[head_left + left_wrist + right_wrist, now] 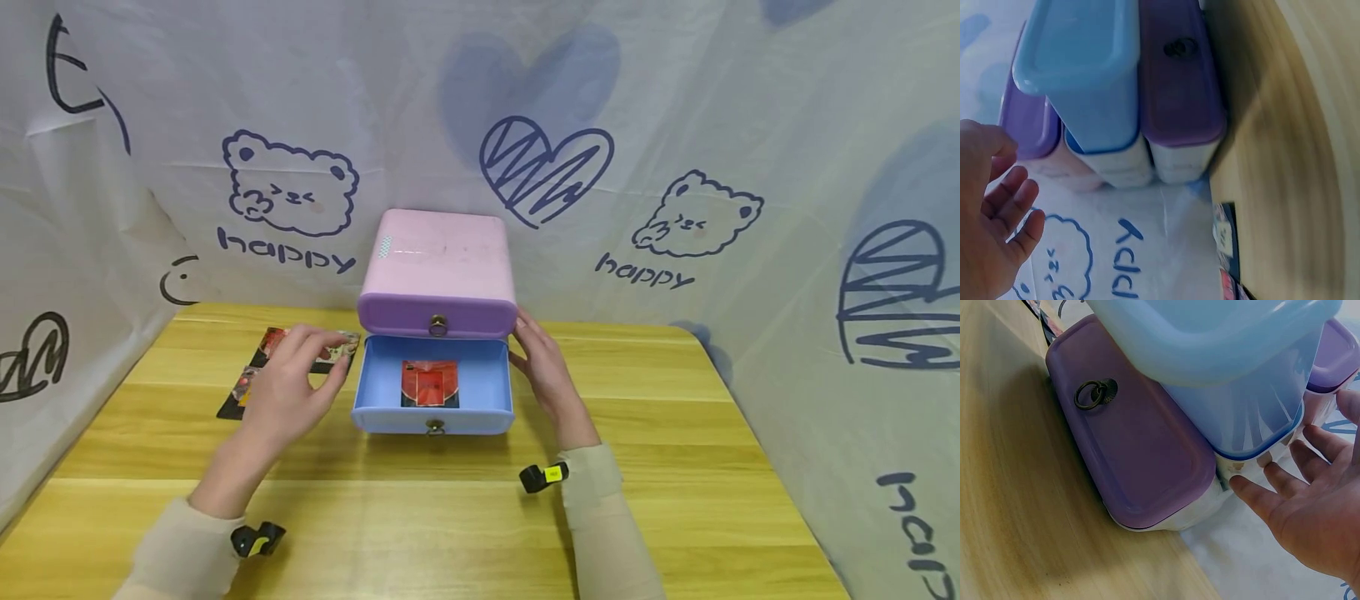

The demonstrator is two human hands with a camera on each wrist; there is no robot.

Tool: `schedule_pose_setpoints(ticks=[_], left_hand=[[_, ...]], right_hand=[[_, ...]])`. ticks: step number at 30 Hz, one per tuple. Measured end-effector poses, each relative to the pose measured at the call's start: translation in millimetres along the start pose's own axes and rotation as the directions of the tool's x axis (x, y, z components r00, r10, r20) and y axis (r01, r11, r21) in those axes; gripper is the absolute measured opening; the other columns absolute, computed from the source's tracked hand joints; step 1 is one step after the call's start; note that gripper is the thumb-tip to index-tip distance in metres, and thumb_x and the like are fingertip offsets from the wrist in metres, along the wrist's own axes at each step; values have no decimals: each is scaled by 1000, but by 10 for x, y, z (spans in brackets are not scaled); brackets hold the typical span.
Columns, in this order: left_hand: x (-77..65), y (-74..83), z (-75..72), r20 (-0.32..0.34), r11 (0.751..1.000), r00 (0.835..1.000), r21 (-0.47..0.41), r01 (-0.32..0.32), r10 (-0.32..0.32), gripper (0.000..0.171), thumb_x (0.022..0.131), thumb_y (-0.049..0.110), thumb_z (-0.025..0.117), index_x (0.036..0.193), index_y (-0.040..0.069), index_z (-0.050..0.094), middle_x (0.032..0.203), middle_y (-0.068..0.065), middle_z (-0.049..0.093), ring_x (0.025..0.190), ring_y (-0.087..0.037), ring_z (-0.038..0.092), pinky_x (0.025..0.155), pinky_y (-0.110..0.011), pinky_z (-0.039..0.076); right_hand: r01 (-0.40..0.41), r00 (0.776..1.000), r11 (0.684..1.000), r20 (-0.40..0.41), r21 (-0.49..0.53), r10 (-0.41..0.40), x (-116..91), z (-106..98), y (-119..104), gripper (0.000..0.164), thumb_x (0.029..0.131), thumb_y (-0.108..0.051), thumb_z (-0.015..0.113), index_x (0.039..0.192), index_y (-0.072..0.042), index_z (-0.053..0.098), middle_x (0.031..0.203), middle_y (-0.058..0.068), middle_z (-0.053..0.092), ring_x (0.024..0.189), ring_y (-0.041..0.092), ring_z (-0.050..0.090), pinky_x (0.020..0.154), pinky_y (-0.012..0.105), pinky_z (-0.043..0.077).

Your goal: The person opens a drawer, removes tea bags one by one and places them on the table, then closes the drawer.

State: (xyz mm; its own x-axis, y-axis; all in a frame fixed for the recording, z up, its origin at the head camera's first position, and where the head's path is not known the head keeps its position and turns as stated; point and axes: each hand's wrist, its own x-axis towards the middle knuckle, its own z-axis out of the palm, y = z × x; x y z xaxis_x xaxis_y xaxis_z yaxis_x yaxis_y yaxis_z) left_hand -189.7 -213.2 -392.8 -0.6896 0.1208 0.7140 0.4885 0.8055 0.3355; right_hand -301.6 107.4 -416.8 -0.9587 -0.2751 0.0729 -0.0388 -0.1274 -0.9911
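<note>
A small drawer cabinet [442, 250] with a pink top stands at the back of the table. Its blue middle drawer [433, 422] is pulled out, and a red and black packet [430, 385] lies in it. Purple drawers sit above and below; the lower purple drawer [1135, 431] shows in the wrist views, closed. My left hand [292, 387] hovers left of the blue drawer, fingers loosely bent, nothing in them. On the cabinet's right side, my right hand [546, 367] has its fingers extended, with fingertips at the cabinet's side wall in the right wrist view.
Dark, colourful flat packets or cards [251, 379] lie on the wooden table [420, 517] left of the cabinet, partly hidden by the left hand. Right behind the cabinet hangs a white cloth [420, 108] with bear and heart drawings.
</note>
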Motion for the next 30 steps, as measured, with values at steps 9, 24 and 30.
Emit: schedule_pose_setpoints(ticks=[9,24,30], left_hand=[[139,176,120,156,996,984,-23,-86,88,30,81,24,64,110,17,59,109,2,52,95,-9,47,72,-34,50],[339,315,279,421,972,882,-1,-234,212,33,81,30,65,112,20,58,111,5,51,94,-10,47,77,-36,49],[425,359,300,528,966,817,-30,-257,234,39,79,32,69,114,17,59,118,3,54,105,-14,47,85,-40,47]], right_hand=[[11,1000,1000,1,-15,-11,7,-16,30,47,93,-41,45,136,-23,42,142,-4,35,123,8,32,103,47,31],[21,1000,1000,-13,-13,-22,27,-14,58,46,91,-43,48,133,-25,46,141,-5,38,122,10,34,101,48,33],[28,1000,1000,-4,-14,-28,20,-13,49,46,91,-44,47,134,-26,44,141,-5,36,123,11,32,102,49,32]])
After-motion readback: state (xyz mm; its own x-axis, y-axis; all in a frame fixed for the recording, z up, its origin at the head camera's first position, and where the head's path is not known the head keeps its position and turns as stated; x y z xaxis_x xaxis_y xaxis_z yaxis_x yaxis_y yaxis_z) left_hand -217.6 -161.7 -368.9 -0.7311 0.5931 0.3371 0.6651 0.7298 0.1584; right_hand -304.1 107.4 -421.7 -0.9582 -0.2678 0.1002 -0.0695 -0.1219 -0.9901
